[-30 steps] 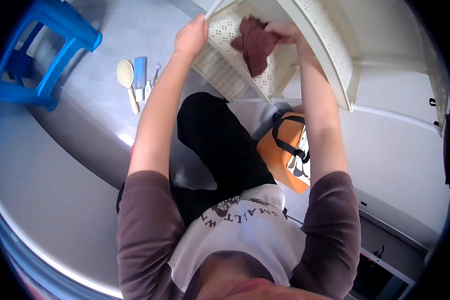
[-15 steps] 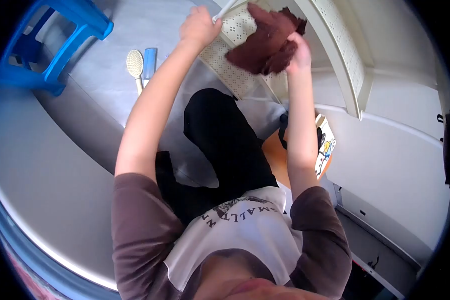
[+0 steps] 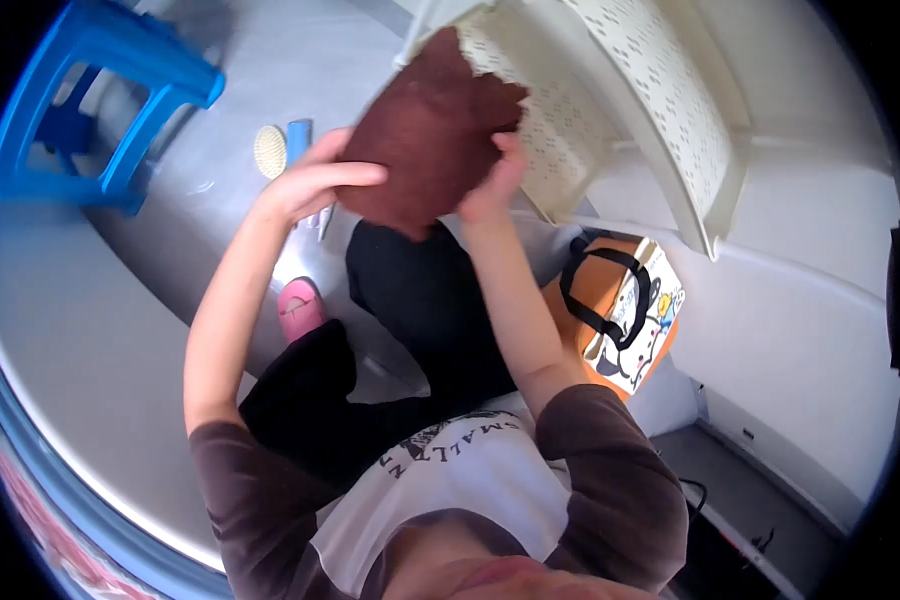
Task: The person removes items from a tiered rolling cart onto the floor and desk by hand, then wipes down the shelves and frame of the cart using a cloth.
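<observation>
A dark reddish-brown cloth [image 3: 425, 140] is stretched between both hands, raised above my knees. My left hand [image 3: 325, 180] grips its left edge, the thumb lying over the front and the other fingers behind. At the lower right edge, my right hand [image 3: 495, 180] holds the cloth with bent fingers. Part of a cream shelf rack [image 3: 560, 130] with punched holes lies behind the cloth and to its right. Some of the rack is hidden by the cloth.
A blue plastic stool [image 3: 120, 110] stands at the upper left. On the grey floor lie a hairbrush [image 3: 270, 152] and a blue object [image 3: 298, 138]. A cartoon-print bag [image 3: 635, 315] with black handles sits right of my legs. A pink slipper [image 3: 301, 310] shows below.
My left hand has left the rack's white bar and taken hold of the cloth. The cloth, bunched in my right hand before, has moved left and nearer and is spread out.
</observation>
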A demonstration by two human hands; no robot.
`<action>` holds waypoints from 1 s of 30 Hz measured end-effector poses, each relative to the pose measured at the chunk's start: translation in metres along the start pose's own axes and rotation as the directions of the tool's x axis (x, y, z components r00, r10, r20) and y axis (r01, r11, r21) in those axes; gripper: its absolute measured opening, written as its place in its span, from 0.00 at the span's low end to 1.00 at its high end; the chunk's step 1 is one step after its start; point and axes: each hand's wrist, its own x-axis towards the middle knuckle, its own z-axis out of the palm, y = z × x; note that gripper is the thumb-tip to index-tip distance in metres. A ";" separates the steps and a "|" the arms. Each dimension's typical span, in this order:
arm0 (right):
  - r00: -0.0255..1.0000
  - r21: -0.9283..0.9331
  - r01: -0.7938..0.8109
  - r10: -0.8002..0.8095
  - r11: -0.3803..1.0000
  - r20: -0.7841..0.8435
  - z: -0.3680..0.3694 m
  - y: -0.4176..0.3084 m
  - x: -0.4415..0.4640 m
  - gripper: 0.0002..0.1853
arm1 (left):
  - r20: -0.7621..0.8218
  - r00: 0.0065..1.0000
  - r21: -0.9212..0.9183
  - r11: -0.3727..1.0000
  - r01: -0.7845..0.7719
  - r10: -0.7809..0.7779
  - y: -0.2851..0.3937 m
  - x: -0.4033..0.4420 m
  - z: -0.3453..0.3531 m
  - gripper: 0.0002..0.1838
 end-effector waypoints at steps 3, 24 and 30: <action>0.980 0.326 -0.123 0.063 0.937 0.190 -0.011 0.016 -0.003 0.36 | -0.101 0.991 -0.504 0.854 -0.127 0.088 -0.025 -0.026 -0.025 0.32; 0.776 0.568 -0.596 0.589 0.568 0.225 -0.082 -0.007 -0.143 0.27 | 0.406 0.886 0.914 -0.081 -0.398 0.223 -0.030 0.127 0.096 0.21; 0.793 0.639 -0.565 0.557 0.522 0.246 -0.090 -0.007 -0.166 0.28 | 0.424 0.905 0.900 -0.108 -0.421 0.004 -0.063 0.163 0.095 0.22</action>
